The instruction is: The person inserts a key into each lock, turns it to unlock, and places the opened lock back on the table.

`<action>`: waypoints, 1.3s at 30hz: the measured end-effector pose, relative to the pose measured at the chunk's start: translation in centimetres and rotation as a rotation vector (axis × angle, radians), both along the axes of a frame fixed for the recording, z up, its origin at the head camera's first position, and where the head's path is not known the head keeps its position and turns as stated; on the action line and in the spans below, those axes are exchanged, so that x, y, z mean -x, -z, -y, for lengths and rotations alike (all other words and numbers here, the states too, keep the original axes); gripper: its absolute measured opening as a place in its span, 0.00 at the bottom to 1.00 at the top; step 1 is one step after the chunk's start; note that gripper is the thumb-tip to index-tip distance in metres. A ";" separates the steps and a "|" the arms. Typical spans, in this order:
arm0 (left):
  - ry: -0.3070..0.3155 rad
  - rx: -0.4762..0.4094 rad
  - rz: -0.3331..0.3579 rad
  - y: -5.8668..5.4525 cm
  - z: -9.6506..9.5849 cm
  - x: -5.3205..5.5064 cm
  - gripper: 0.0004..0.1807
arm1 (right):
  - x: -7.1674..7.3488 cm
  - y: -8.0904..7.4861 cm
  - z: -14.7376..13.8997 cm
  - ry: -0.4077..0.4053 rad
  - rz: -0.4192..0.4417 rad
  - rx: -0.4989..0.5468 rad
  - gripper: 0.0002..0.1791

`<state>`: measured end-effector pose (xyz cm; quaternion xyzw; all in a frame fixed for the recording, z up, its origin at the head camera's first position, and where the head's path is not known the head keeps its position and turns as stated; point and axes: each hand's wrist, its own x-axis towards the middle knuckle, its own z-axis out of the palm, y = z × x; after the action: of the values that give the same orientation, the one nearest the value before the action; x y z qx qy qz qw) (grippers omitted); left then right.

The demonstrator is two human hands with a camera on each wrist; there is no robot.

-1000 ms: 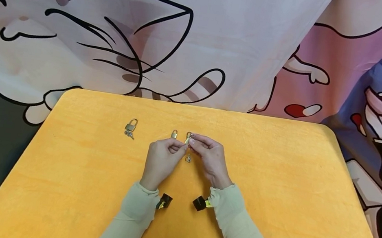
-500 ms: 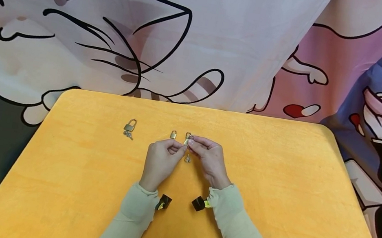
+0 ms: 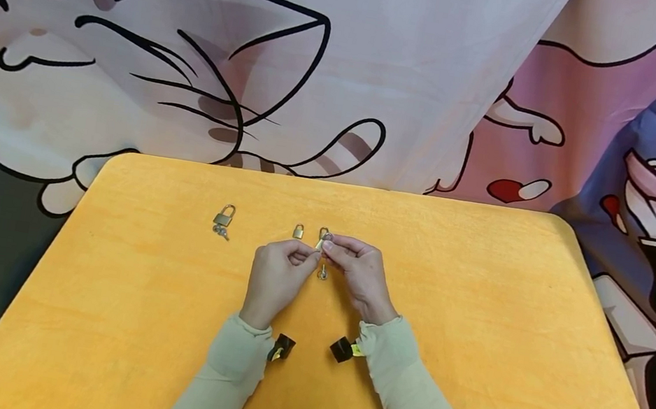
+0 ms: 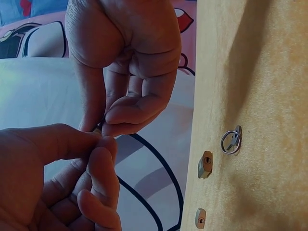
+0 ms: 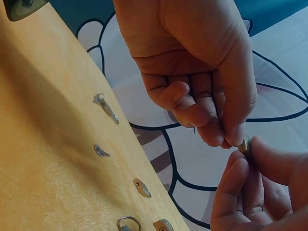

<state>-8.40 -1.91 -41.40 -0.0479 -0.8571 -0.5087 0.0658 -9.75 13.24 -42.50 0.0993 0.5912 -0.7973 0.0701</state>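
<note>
My right hand [image 3: 360,266] pinches a small brass padlock [image 5: 247,147] between thumb and fingers, raised over the table. The left hand [image 3: 279,273] meets it from the other side, thumb and forefinger pinched together right at the padlock's end. What those left fingertips pinch is hidden. In the left wrist view, fingers cover nearly all of the held padlock. Behind the hands on the table stand two more small padlocks [image 3: 298,231] [image 4: 205,164]. A key on a ring [image 3: 322,274] lies just below the fingertips in the head view.
A larger padlock [image 3: 223,218] with keys [image 3: 221,232] beside it lies on the left of the yellow table [image 3: 508,316]. Another small key [image 5: 101,150] shows in the right wrist view. A cartoon-printed cloth [image 3: 384,86] hangs behind the table's far edge.
Both hands hold nearly the same pose around the padlock throughout. Only a slight shift of the whole head view shows; the things on the table stay put.
</note>
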 end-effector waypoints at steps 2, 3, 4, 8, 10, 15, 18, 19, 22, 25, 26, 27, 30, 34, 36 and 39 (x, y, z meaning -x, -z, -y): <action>0.000 0.001 0.000 0.0 0.0 0.0 0.06 | 0.0 0.0 0.0 -0.003 0.000 -0.004 0.15; 0.000 0.001 0.000 0.0 0.0 0.0 0.06 | 0.0 0.0 0.0 -0.004 -0.001 -0.007 0.15; 0.000 0.002 0.001 0.0 0.0 0.0 0.05 | 0.0 0.0 0.0 -0.005 -0.001 -0.011 0.15; -0.002 -0.001 0.001 0.0 0.0 0.0 0.05 | -0.1 0.1 0.0 -0.010 -0.004 -0.029 0.14; -0.004 -0.004 0.004 0.0 0.0 0.0 0.05 | -0.1 0.0 0.0 -0.011 -0.004 -0.037 0.14; -0.012 -0.018 0.014 0.1 -0.1 0.0 0.05 | -0.1 0.1 -0.1 -0.013 -0.009 -0.042 0.14; -0.015 -0.023 0.016 0.1 -0.1 0.0 0.05 | 0.0 0.1 -0.1 -0.015 -0.015 -0.044 0.14; -0.016 -0.024 0.016 0.2 -0.1 0.0 0.05 | 0.0 0.1 -0.1 -0.017 -0.016 -0.046 0.14; -0.019 -0.025 0.018 0.2 -0.2 0.0 0.05 | 0.1 0.2 -0.1 -0.019 -0.019 -0.047 0.14; -0.022 -0.021 0.022 0.3 -0.2 0.0 0.05 | 0.1 0.2 -0.2 -0.022 -0.020 -0.055 0.13; -0.022 -0.020 0.023 0.3 -0.2 0.1 0.05 | 0.1 0.2 -0.2 -0.022 -0.019 -0.056 0.13; -0.023 -0.018 0.023 0.3 -0.2 0.1 0.05 | 0.1 0.2 -0.2 -0.023 -0.020 -0.058 0.13; -0.024 -0.012 0.020 0.4 -0.2 0.1 0.05 | 0.0 0.2 -0.2 -0.027 -0.025 -0.065 0.13; -0.025 -0.005 0.012 0.5 -0.2 0.1 0.05 | 0.1 0.3 -0.2 -0.029 -0.031 -0.068 0.13; -0.027 -0.002 0.010 0.5 -0.3 0.1 0.05 | 0.1 0.3 -0.2 -0.026 -0.032 -0.068 0.13; -0.029 0.001 0.010 0.5 -0.3 0.1 0.05 | 0.1 0.3 -0.2 -0.023 -0.035 -0.069 0.13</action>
<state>-8.48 -1.62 -41.89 -0.0329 -0.8581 -0.5077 0.0691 -9.83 13.42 -42.79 0.0809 0.6204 -0.7774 0.0654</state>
